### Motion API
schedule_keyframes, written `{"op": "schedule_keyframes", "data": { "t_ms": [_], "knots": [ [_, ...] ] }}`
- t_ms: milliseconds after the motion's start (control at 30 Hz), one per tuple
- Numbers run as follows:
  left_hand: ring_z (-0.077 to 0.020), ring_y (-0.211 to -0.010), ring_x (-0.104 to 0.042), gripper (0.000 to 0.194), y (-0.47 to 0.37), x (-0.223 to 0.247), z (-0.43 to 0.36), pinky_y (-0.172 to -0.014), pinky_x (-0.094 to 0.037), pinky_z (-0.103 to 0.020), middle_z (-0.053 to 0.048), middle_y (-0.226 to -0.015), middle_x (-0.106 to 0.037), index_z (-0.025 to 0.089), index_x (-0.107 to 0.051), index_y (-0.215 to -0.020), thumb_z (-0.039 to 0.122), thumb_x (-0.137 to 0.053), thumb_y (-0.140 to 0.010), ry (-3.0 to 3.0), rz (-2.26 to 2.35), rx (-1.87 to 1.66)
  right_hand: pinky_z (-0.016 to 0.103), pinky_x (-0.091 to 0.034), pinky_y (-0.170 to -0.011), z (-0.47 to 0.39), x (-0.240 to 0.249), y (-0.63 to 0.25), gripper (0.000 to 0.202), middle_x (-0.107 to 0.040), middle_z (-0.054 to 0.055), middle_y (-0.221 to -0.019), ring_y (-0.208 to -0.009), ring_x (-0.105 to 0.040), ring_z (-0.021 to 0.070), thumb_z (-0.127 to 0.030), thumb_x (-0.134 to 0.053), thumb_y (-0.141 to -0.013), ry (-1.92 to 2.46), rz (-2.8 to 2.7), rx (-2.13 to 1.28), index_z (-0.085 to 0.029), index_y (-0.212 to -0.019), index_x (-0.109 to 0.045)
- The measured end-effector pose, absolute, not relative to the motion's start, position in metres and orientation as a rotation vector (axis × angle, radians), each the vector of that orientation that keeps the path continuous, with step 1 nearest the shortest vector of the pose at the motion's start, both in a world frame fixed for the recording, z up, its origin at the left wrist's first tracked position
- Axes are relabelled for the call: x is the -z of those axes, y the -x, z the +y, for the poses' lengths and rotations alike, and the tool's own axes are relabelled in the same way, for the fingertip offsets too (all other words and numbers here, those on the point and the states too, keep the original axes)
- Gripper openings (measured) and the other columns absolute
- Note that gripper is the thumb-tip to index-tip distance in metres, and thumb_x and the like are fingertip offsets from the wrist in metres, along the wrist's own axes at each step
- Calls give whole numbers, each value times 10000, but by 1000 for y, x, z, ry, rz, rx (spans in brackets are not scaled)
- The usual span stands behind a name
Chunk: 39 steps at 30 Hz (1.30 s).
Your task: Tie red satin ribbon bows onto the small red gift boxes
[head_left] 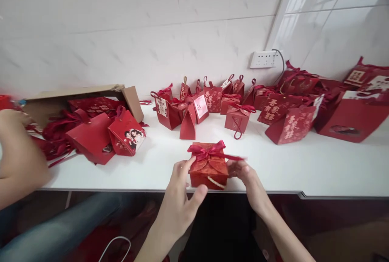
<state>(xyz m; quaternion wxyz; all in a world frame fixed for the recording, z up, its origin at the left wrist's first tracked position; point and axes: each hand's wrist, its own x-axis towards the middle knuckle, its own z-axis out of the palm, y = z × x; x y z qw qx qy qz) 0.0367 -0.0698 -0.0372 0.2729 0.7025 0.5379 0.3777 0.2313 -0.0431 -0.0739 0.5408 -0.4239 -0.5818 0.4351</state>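
A small red gift box [209,168] stands near the table's front edge, between my two hands. It has curved flaps closed on top, a magenta satin bow [209,150] and a cream cord [216,182] on its front. My left hand [180,197] holds the box's left side with its fingers, the thumb apart in front of the lower edge. From the right, my right hand [247,179] holds the opposite side with bent fingers, the fingertips partly hidden by the box. One ribbon tail [235,157] stretches out just above my right hand.
Several red gift boxes [237,118] and bags line the white table [164,160] toward the tiled wall. A cardboard box [133,102] with red bags lies at left, near another person's arm [21,160]. Larger red bags [352,116] stand at right, below a power strip [266,60].
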Motion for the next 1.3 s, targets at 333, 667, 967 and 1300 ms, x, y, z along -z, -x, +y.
{"op": "schedule_keyframes", "data": {
  "t_ms": [333, 667, 967, 1300],
  "knots": [
    [-115, -595, -493, 362, -36, 44, -42, -631, -406, -237, 40, -579, -463, 191, -466, -640, 499, -464, -829, -1473, 1234, -955, 268, -426, -554, -18, 53, -256, 535, -546, 15, -610, -542, -514, 128, -689, -451, -778, 1205, -1232, -1051, -171, -664, -523],
    [-112, -603, -465, 304, -28, 52, -38, -624, -382, -247, 21, -604, -480, 183, -466, -609, 393, -507, -825, -1278, 1074, -1104, 257, -399, -585, -21, 47, -254, 376, -507, -18, -545, -555, -478, 121, -529, -547, -793, 1198, -1370, -1006, -186, -647, -498],
    [-128, -638, -459, 285, -23, 54, -31, -648, -385, -257, 13, -617, -466, 182, -476, -620, 376, -505, -827, -1346, 1099, -1111, 286, -433, -638, -61, 41, -256, 123, -577, 38, -752, -683, -537, 161, -302, -576, -839, 1095, -1767, -676, -209, -759, -585],
    [-127, -554, -411, 414, -25, 16, 0, -551, -338, -246, 21, -548, -430, 180, -473, -555, 524, -471, -784, -1624, 1340, -907, 254, -277, -481, 1, 27, -256, 520, -349, -43, -481, -467, -335, 106, -654, -383, -824, 1250, -1392, -956, -189, -626, -507]
  ]
}}
